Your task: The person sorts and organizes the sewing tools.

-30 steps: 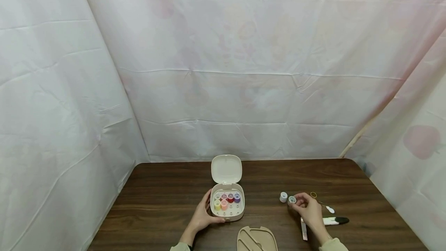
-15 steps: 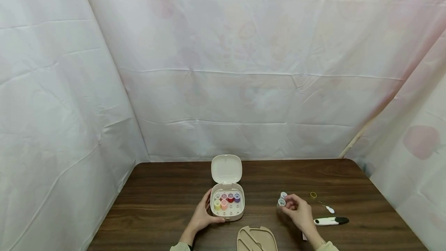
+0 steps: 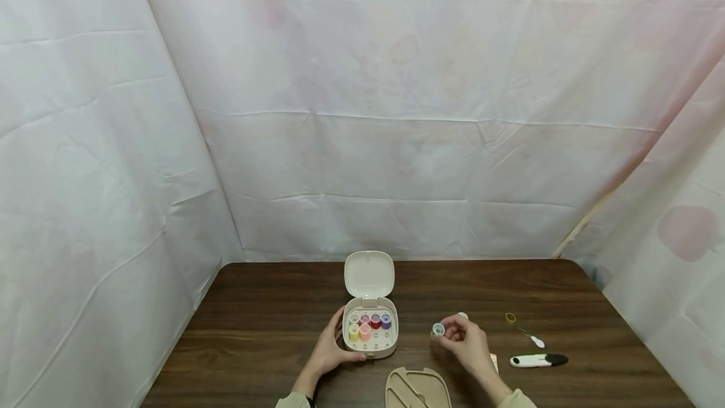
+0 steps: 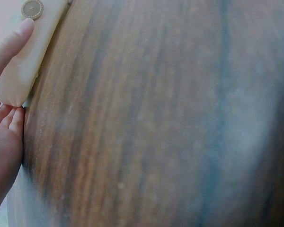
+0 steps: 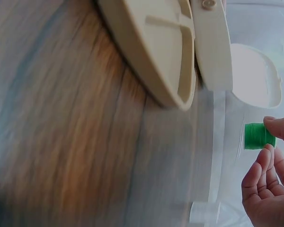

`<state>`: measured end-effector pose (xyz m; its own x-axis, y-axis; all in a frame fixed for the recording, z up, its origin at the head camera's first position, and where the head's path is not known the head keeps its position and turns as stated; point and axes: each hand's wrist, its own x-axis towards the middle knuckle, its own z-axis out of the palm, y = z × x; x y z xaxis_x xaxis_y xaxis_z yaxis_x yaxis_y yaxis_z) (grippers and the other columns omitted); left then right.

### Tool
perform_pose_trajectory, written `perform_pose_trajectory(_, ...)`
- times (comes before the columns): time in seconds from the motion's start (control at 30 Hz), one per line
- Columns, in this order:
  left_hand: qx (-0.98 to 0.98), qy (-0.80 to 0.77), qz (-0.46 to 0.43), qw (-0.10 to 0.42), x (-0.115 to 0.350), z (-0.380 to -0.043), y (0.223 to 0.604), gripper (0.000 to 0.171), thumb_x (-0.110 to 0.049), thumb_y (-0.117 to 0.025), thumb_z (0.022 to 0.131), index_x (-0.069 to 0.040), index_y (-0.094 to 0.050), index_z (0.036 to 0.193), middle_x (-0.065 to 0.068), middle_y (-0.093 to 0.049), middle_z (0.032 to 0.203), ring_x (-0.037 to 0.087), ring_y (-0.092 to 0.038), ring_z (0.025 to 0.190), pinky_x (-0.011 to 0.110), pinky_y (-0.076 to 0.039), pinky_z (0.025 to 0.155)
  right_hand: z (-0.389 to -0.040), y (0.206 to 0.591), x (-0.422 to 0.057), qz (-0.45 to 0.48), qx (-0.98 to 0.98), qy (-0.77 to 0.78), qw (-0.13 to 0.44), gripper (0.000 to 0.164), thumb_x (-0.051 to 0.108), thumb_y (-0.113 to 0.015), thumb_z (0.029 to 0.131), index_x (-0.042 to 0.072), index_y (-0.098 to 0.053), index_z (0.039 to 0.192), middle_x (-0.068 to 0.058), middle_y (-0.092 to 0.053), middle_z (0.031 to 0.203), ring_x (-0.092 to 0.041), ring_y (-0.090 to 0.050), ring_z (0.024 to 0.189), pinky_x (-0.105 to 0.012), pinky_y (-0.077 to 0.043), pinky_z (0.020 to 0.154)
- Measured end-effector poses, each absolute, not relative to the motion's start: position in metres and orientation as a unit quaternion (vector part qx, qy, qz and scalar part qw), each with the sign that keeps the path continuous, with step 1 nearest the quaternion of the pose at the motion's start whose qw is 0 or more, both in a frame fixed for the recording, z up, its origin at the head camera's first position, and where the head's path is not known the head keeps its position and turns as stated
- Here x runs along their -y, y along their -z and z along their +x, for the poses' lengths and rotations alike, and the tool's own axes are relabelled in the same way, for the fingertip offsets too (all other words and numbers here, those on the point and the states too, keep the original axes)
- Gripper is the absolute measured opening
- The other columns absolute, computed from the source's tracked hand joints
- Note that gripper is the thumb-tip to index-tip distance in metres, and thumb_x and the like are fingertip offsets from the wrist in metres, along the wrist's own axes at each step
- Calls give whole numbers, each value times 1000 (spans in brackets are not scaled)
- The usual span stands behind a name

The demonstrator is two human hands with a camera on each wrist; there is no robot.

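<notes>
My left hand (image 3: 330, 348) grips the front left corner of an open cream sewing box (image 3: 391, 348). In the left wrist view its thumb lies by the box's round button (image 4: 32, 9), with fingers around the side. Several thread spools (image 3: 365, 332), yellow, pink, red and purple among them, stand on pegs inside; other pegs at the front are bare. Right of the box, my right hand (image 3: 469, 342) pinches a green thread spool (image 5: 258, 136) between thumb and fingertips, held above the table. A white spool (image 3: 463, 315) stands behind that hand, mostly hidden.
A beige compartment tray (image 3: 418, 389) lies at the front edge of the dark wooden table (image 3: 255, 332). To the right are a gold ring (image 3: 510, 318), a needle threader (image 3: 537, 341), a white tool with a black end (image 3: 538, 361) and a partly hidden pale strip (image 3: 494, 362).
My right hand has carried the green spool leftward, past the white spool and closer to the box. The left hand and the box have stayed in place.
</notes>
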<state>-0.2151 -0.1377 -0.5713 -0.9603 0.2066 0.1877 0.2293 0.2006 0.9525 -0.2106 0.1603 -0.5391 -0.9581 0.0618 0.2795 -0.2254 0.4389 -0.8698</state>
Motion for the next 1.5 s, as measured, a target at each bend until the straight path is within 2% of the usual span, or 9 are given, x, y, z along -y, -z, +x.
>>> perform_pose_trajectory(0.23,777,615,-139,7,138,-216,574,109,-9,-85,53,8,-17,136,29,-29,134,39,-28,123,47,-27,100,-213,536,-143,76,826,-543,130,26,-4,-78,58,9,-61,73,4,-51,59,-4,-46,51,-16,-43,44)
perform_pose_trajectory(0.53,776,615,-139,4,137,-214,567,107,-9,-85,54,9,-18,136,29,-30,134,39,-29,123,49,-27,100,-218,534,-121,98,796,-584,125,26,-3,-79,57,5,-62,74,-3,-52,59,-6,-46,51,-16,-42,44)
perform_pose_trajectory(0.77,776,615,-140,2,137,-213,565,107,-9,-84,54,10,-18,136,30,-29,133,40,-29,123,49,-27,99,-221,530,-105,94,804,-577,112,24,-2,-79,58,6,-63,74,-1,-52,58,-4,-45,52,-14,-41,45)
perform_pose_trajectory(1.0,775,617,-139,1,138,-213,565,106,-9,-84,55,10,-18,136,31,-29,134,40,-28,123,48,-27,100,-225,529,-92,107,801,-583,86,22,-5,-76,61,-1,-62,77,-10,-54,60,-8,-46,52,-14,-41,45)
perform_pose_trajectory(1.23,776,615,-138,-1,137,-212,565,106,-9,-84,56,10,-18,136,31,-29,134,40,-29,123,48,-27,100,-228,531,-80,114,806,-575,79,23,1,-78,61,1,-62,78,-3,-53,60,-3,-45,53,-12,-40,46)
perform_pose_trajectory(1.5,778,612,-138,2,137,-211,563,104,-8,-84,56,10,-19,135,31,-30,133,40,-30,122,48,-27,100,-231,536,-70,121,811,-568,76,22,4,-78,62,1,-63,79,-2,-51,58,-4,-44,50,-11,-37,42)
